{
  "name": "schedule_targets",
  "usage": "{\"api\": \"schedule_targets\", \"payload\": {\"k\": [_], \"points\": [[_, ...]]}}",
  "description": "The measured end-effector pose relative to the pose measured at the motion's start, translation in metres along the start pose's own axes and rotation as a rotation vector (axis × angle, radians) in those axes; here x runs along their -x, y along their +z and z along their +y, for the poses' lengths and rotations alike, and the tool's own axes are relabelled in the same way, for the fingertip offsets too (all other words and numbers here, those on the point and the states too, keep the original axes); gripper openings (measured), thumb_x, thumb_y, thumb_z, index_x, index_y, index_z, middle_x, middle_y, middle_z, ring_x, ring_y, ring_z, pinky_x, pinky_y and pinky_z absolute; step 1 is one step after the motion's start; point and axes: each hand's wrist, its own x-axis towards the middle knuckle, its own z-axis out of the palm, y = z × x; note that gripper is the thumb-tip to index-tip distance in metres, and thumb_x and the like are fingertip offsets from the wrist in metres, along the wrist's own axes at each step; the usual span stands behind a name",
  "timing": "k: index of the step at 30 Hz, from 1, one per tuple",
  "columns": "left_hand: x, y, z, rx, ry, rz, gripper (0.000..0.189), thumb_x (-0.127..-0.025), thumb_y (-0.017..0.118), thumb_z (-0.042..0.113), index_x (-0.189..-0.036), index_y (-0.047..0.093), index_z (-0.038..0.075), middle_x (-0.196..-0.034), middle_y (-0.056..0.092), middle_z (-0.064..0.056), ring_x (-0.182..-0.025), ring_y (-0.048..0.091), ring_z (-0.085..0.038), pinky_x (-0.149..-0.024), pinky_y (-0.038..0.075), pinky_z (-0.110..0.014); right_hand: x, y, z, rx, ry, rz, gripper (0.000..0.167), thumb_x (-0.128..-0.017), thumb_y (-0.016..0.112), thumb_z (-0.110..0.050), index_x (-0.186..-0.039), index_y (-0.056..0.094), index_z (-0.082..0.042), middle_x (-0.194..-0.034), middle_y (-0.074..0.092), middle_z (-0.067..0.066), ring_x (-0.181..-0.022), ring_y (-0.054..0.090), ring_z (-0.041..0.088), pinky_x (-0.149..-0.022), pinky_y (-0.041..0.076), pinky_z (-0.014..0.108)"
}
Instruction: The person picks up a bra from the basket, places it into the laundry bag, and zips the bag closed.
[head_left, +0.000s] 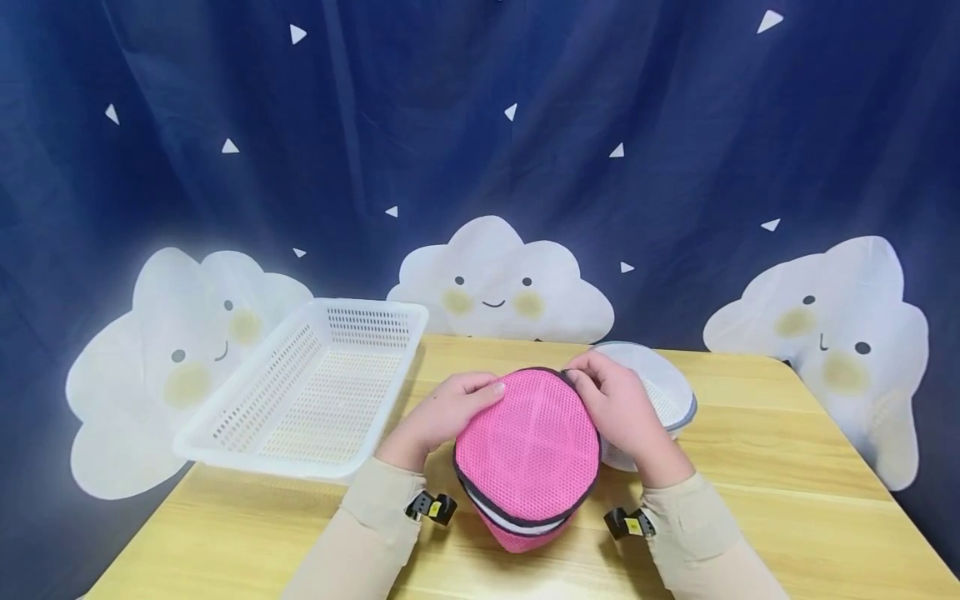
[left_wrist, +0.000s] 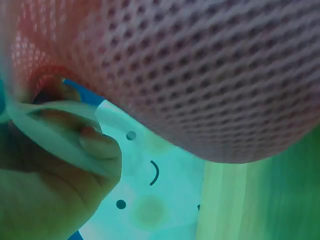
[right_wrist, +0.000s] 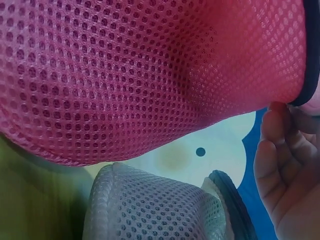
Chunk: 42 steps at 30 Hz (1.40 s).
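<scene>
A round pink mesh laundry bag point(head_left: 528, 446) with black trim is held up at the middle of the near table. White shows through a gap along its front edge. My left hand point(head_left: 453, 408) grips the bag's upper left side, thumb on top. In the left wrist view its curled fingers point(left_wrist: 100, 145) show beside the mesh. With thumb and fingers, my right hand point(head_left: 618, 408) pinches the black-trimmed edge at the upper right. The right wrist view shows that hand point(right_wrist: 295, 175) at the dark trim point(right_wrist: 311, 55), below the pink mesh.
Behind the right hand stands a white mesh laundry bag point(head_left: 660, 379) with grey trim. A white perforated plastic basket point(head_left: 375, 400) sits at the left of the wooden table point(head_left: 780, 467). A dark blue curtain point(head_left: 450, 100) with clouds hangs behind the table's far edge.
</scene>
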Motion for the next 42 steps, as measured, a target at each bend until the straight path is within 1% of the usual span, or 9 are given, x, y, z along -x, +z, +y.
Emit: {"api": "schedule_targets", "payload": {"k": [3, 9, 12, 16, 20, 24, 28, 34, 42], "points": [[0.0, 0.002, 0.002, -0.042, 0.014, -0.006, 0.028, -0.104, 0.057, 0.036, -0.104, 0.071, 0.012, -0.082, 0.065, -0.004, -0.075, 0.062, -0.02, -0.075, 0.051, -0.036, 0.001, 0.001, -0.001, -0.005, -0.014, -0.013, 0.008, -0.102, 0.061, -0.018, -0.103, 0.07, -0.018, -0.093, 0.07, -0.005, -0.088, 0.062, 0.016, -0.081, 0.051, 0.042], [-0.001, 0.012, 0.002, -0.028, 0.044, -0.021, 0.032, -0.104, 0.058, 0.031, -0.134, 0.064, 0.02, -0.118, 0.067, 0.002, -0.107, 0.062, -0.017, -0.096, 0.047, -0.039, 0.003, 0.006, -0.005, -0.021, -0.013, -0.061, 0.008, -0.102, 0.062, -0.018, -0.103, 0.07, -0.019, -0.093, 0.069, -0.006, -0.087, 0.062, 0.016, -0.081, 0.05, 0.042], [-0.003, 0.015, 0.0, 0.016, 0.025, -0.004, 0.03, -0.104, 0.057, 0.03, -0.131, 0.067, 0.02, -0.119, 0.068, 0.002, -0.109, 0.062, -0.018, -0.096, 0.047, -0.04, 0.003, 0.007, -0.007, -0.018, -0.011, -0.077, 0.008, -0.102, 0.062, -0.018, -0.1, 0.069, -0.02, -0.093, 0.069, -0.007, -0.087, 0.062, 0.016, -0.082, 0.05, 0.042], [-0.003, 0.016, -0.003, 0.012, 0.015, 0.047, 0.024, -0.104, 0.057, 0.029, -0.117, 0.073, 0.016, -0.106, 0.07, -0.001, -0.098, 0.063, -0.019, -0.089, 0.049, -0.037, 0.004, 0.007, -0.009, -0.011, -0.01, -0.091, 0.01, -0.102, 0.061, -0.018, -0.097, 0.068, -0.022, -0.092, 0.069, -0.007, -0.086, 0.062, 0.016, -0.082, 0.05, 0.042], [-0.004, 0.014, -0.003, -0.038, 0.031, 0.1, 0.023, -0.104, 0.057, 0.028, -0.112, 0.074, 0.014, -0.101, 0.069, 0.0, -0.095, 0.062, -0.017, -0.089, 0.047, -0.037, 0.004, 0.007, -0.009, -0.002, -0.021, -0.097, 0.011, -0.102, 0.062, -0.018, -0.095, 0.068, -0.024, -0.091, 0.068, -0.009, -0.086, 0.062, 0.015, -0.082, 0.051, 0.041], [-0.004, 0.011, -0.005, -0.027, -0.002, 0.179, 0.022, -0.103, 0.058, 0.027, -0.108, 0.074, 0.014, -0.098, 0.069, -0.001, -0.092, 0.061, -0.018, -0.087, 0.047, -0.037, 0.003, 0.005, -0.008, 0.007, -0.039, -0.08, 0.012, -0.102, 0.061, -0.017, -0.094, 0.068, -0.023, -0.09, 0.068, -0.01, -0.085, 0.061, 0.015, -0.081, 0.05, 0.041], [-0.004, 0.006, -0.005, 0.025, -0.046, 0.239, 0.021, -0.103, 0.058, 0.027, -0.106, 0.075, 0.013, -0.095, 0.069, -0.003, -0.088, 0.061, -0.02, -0.083, 0.048, -0.037, 0.003, 0.004, -0.007, 0.002, -0.038, -0.07, 0.012, -0.103, 0.06, -0.017, -0.095, 0.068, -0.022, -0.09, 0.067, -0.009, -0.083, 0.06, 0.016, -0.078, 0.049, 0.04], [-0.005, 0.003, -0.004, 0.02, -0.058, 0.262, 0.023, -0.104, 0.056, 0.027, -0.108, 0.074, 0.013, -0.098, 0.07, -0.002, -0.092, 0.061, -0.019, -0.087, 0.047, -0.037, 0.003, 0.002, -0.006, 0.002, -0.033, -0.067, 0.012, -0.103, 0.059, -0.017, -0.095, 0.067, -0.023, -0.087, 0.066, -0.009, -0.082, 0.059, 0.015, -0.076, 0.048, 0.037], [-0.005, -0.004, -0.006, 0.048, -0.067, 0.397, 0.025, -0.105, 0.054, 0.025, -0.11, 0.073, 0.01, -0.096, 0.068, -0.004, -0.09, 0.06, -0.02, -0.085, 0.046, -0.037, 0.004, -0.001, -0.007, -0.035, -0.041, -0.049, 0.011, -0.102, 0.061, -0.015, -0.094, 0.066, -0.02, -0.07, 0.061, -0.004, -0.068, 0.059, 0.012, -0.064, 0.048, 0.03]]}}
